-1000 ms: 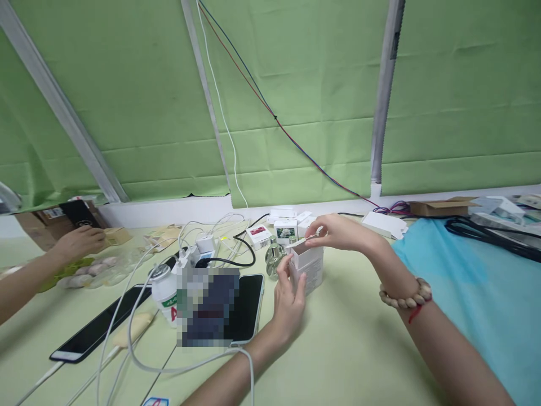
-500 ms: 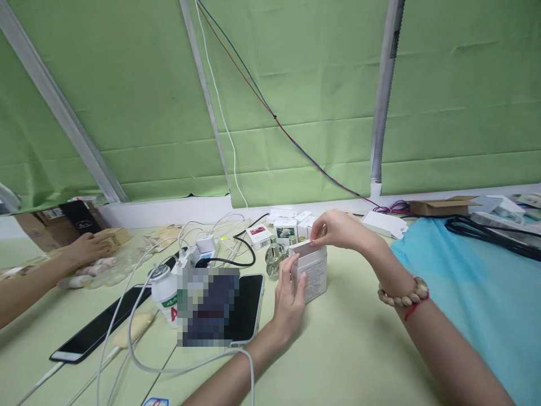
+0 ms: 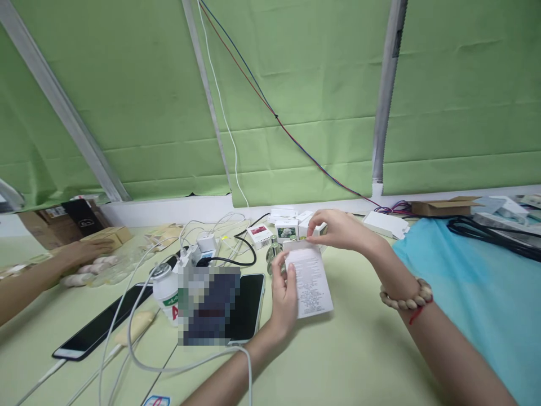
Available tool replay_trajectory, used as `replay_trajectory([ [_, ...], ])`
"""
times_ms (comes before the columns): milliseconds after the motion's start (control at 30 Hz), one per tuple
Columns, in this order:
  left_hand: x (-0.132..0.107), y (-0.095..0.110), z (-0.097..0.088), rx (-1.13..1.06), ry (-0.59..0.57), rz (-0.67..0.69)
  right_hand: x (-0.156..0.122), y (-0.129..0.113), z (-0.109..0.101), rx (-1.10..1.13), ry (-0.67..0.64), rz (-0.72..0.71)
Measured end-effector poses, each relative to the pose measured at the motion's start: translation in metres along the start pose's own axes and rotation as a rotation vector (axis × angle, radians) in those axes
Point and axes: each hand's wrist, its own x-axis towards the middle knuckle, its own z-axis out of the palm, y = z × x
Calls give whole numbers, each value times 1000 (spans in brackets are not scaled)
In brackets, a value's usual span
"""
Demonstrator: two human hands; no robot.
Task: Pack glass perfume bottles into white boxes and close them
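the left hand (image 3: 284, 299) is gripping a white carton (image 3: 313, 285) by its side, near a glass bottle (image 3: 271, 258); the right hand (image 3: 335, 229) is pinching its top edge. likely light and dentable, it is wanting a gentle edge hold.

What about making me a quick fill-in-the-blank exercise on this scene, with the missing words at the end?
1. The left hand holds the white box by its side, while the right hand is at the box's ____ edge.
2. A beaded bracelet circles the person's ____ wrist.
3. The sheet spread at the right of the view is light ____ in colour.
4. The can with the green band is mostly ____.

Missing words: top; right; blue; white.
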Motion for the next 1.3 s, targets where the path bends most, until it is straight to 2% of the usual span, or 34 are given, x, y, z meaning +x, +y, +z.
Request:
replay_trajectory([
  [67, 3, 2, 0, -41, 37, -30, 0, 2, 1, 62, -27, -49],
  [167, 7, 3, -1, -95, 108, -32, 0, 5, 4, 155, -178, -105],
  [300, 10, 5, -3, -113, 202, -8, 0, 3, 5, 281, -284, -109],
  [467, 12, 8, -6, -143, 210, 18, -2, -6, 7, 413, -372, -59],
  [567, 11, 8, -8, -132, 213, 60, -3, -11, 10, 441, -467, -34],
  [700, 11, 8, -9, -161, 239, 42, -2, -14, 15, 511, -599, 1],
  [867, 14, 10, -12, -220, 293, 47, 2, -14, 19, 606, -572, -50],
  [1067, 20, 15, -16, -210, 355, 154, 3, -18, 21, 656, -486, -86],
  [1300, 19, 13, -17, -167, 335, 181, 1, -21, 20, 618, -446, -91],
])
